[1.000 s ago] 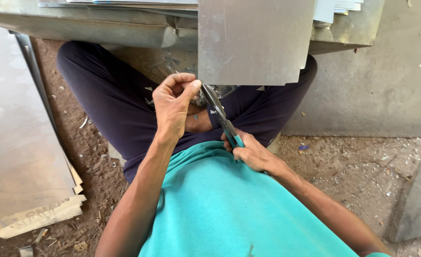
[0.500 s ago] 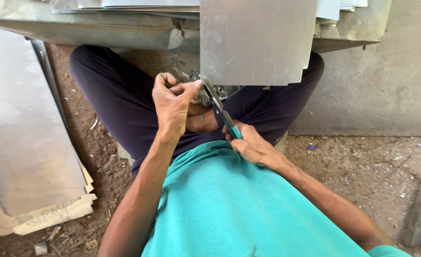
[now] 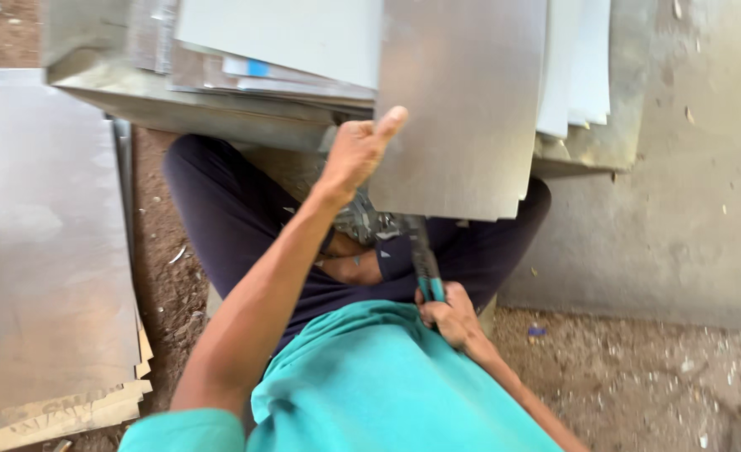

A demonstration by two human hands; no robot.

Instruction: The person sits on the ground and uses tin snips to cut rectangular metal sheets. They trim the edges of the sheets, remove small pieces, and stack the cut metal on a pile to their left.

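A: Near first. Right hand (image 3: 447, 316) sits just above the teal shirt (image 3: 370, 385), clenched round the teal-sleeved handles of the tin snips (image 3: 421, 255).

B: Landmark?

A: The metal sheet (image 3: 463, 109), hanging off the low bench (image 3: 195, 100). Snips lie below its bottom edge, long axis running from the right hand up and slightly left toward that edge. Blades point at the sheet, handles back toward the body.

B: Left hand?

A: Left hand (image 3: 355, 155) is farther out, at the sheet's left edge, fingers curled on it, thumb stuck up against the face. Grasping the sheet, as far as it shows.

B: Which hand is nearer the sheet?

A: Left one is on it. Right is well below, linked only through the snips.

B: Are the blades in the metal?

A: Can't tell. The blade tips are motion-blurred and run under the sheet's lower edge. There's a crumpled bit of scrap metal (image 3: 366, 222) just left of them, under the left wrist.

B: Anything else hidden?

A: Right-hand fingers are mostly tucked behind the shirt fold. Left of the sheet, a stack of flat panels (image 3: 52, 251) lies on the dirt floor (image 3: 638, 385). More sheets pile on the bench behind, cut off at the top edge.
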